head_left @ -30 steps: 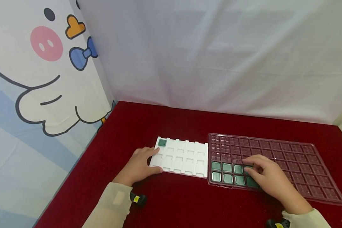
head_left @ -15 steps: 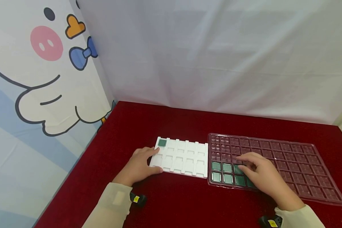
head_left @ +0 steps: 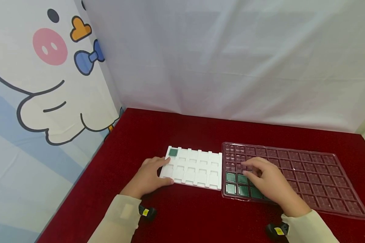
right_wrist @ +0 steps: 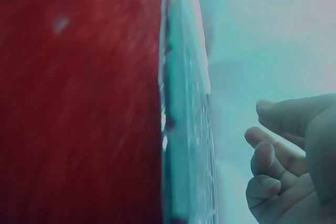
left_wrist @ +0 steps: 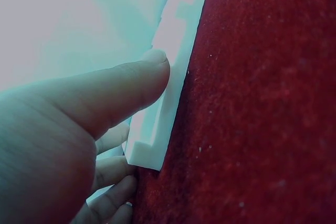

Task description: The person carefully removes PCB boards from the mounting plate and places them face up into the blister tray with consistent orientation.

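Observation:
My left hand (head_left: 150,175) holds the left end of a white tray (head_left: 197,173), index finger at its left side and thumb on its front edge. One green square chip (head_left: 173,152) lies in the tray's back left pocket. In the left wrist view the thumb (left_wrist: 131,80) lies across the tray's edge. My right hand (head_left: 269,180) hovers over a clear plastic tray (head_left: 316,175), thumb and index finger apart with nothing between them. Several green square chips (head_left: 230,188) sit in its front left pockets, some hidden behind that hand.
Both trays lie side by side on a red cloth-covered table (head_left: 200,216). A white curtain (head_left: 225,67) hangs behind it. On the left stands a panel (head_left: 42,101) with a cartoon animal.
My right hand has moved left over the clear tray, from about the fourth column of chips towards the second and third. The left hand and both trays have stayed in place.

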### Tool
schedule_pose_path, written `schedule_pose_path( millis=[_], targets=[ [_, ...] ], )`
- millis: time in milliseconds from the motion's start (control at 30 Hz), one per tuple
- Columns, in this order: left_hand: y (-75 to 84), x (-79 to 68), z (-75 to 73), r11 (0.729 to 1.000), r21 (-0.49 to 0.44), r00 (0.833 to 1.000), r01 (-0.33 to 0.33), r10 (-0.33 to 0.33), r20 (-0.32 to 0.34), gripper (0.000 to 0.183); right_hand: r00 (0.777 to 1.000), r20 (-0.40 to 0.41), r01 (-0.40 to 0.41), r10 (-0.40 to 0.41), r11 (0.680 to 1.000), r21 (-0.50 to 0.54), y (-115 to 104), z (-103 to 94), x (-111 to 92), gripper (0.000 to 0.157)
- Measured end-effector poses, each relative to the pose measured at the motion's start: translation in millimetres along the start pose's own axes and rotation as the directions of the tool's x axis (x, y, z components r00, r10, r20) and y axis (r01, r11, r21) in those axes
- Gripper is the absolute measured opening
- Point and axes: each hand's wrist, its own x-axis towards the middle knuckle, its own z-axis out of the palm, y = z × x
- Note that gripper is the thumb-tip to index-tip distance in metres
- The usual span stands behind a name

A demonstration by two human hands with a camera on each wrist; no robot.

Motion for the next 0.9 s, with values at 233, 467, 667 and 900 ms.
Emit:
schedule_pose_path(
  millis=[233,467,667,900],
  targets=[
    [1.1,0.5,-0.6,1.000,0.006,1.000,0.002,-0.002,0.006,0.079,1.000,-0.003,0.022,-0.022,0.999,0.026,-13,10.2,12,0.027],
    [1.3,-0.9,-1.5,1.000,0.011,1.000,-0.009,0.008,0.008,0.078,0.999,0.016,0.035,-0.036,0.998,0.057,-23,19.8,23,0.026],
    [3.4,-0.9,-3.1,1.000,0.003,1.000,0.002,-0.002,0.015,0.078,0.999,0.021,0.036,-0.038,0.995,0.090,-30,27.5,30,0.024],
    [1.4,-1.1,-2.1,1.000,0.008,1.000,-0.016,0.016,0.008,0.078,0.999,0.021,0.047,-0.050,0.991,0.121,-38,40.4,39,0.022]
  ],
)
